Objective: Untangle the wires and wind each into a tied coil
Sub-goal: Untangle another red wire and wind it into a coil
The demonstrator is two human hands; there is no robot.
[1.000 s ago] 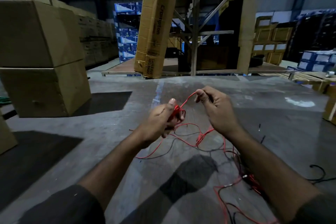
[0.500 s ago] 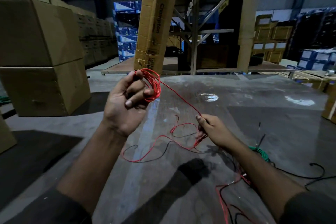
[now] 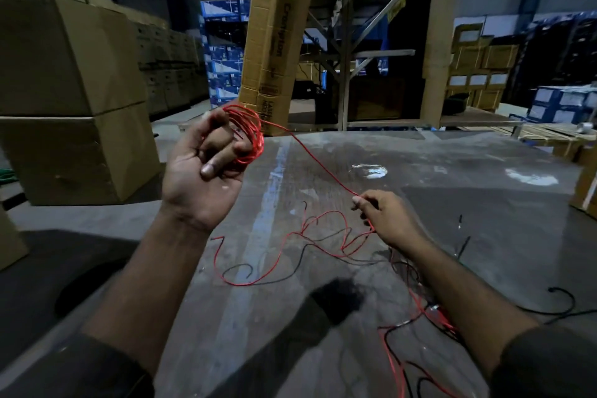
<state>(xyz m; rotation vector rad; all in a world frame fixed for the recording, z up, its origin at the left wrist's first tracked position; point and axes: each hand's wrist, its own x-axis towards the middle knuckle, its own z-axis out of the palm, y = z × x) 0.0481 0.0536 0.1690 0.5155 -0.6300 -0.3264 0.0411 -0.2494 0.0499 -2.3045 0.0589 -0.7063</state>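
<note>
My left hand (image 3: 206, 168), raised palm up, holds a small coil of red wire (image 3: 250, 132) around its fingers. From the coil a taut red strand (image 3: 318, 165) runs down and right to my right hand (image 3: 387, 216), which pinches it low over the floor. Below and between the hands, loose red wire (image 3: 281, 255) lies in loops on the floor, mixed with thin black wire (image 3: 300, 262). More tangled red and black wire (image 3: 416, 320) sits under my right forearm, partly hidden by it.
Stacked cardboard boxes (image 3: 71, 100) stand close on the left. A tall carton (image 3: 274, 39) leans against a metal rack (image 3: 345, 52) straight ahead. Another black cable (image 3: 562, 300) curls on the concrete floor (image 3: 452, 171) at the right. Wooden pallets (image 3: 549, 132) lie far right.
My left hand rose up and left with the red coil, and my right hand dropped lower along the strand. In the last half second both hands barely shifted.
</note>
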